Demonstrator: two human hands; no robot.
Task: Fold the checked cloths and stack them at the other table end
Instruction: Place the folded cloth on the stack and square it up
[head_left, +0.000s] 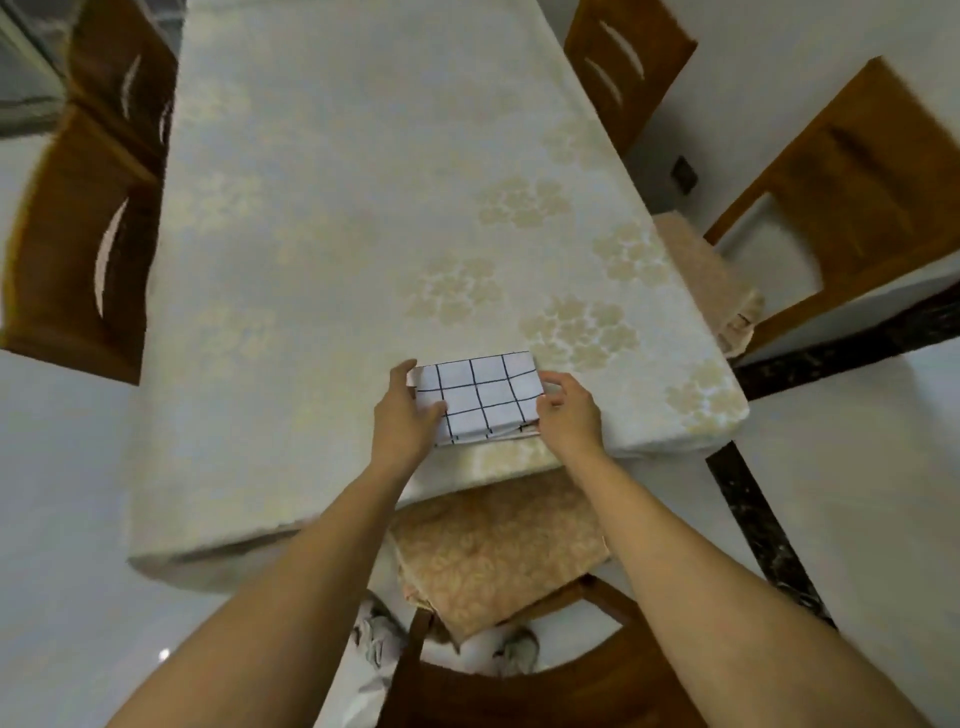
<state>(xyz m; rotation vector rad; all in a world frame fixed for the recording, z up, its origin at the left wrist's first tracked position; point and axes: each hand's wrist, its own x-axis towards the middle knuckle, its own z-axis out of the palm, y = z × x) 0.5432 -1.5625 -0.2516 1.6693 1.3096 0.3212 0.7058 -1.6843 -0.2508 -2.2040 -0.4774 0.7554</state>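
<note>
A white cloth with a black check lies folded into a small rectangle near the front edge of the table, right of its middle. My left hand grips the cloth's left end, thumb on top and fingers round the edge. My right hand pinches the right end, its fingers curled over the fold. Layered edges of the folded cloth show at its near side. I see no other checked cloth.
The table carries a cream cloth with pale flower prints. Wooden chairs stand around it: two on the left, two on the right, and one with a beige cushion right below me. The floor is pale tile.
</note>
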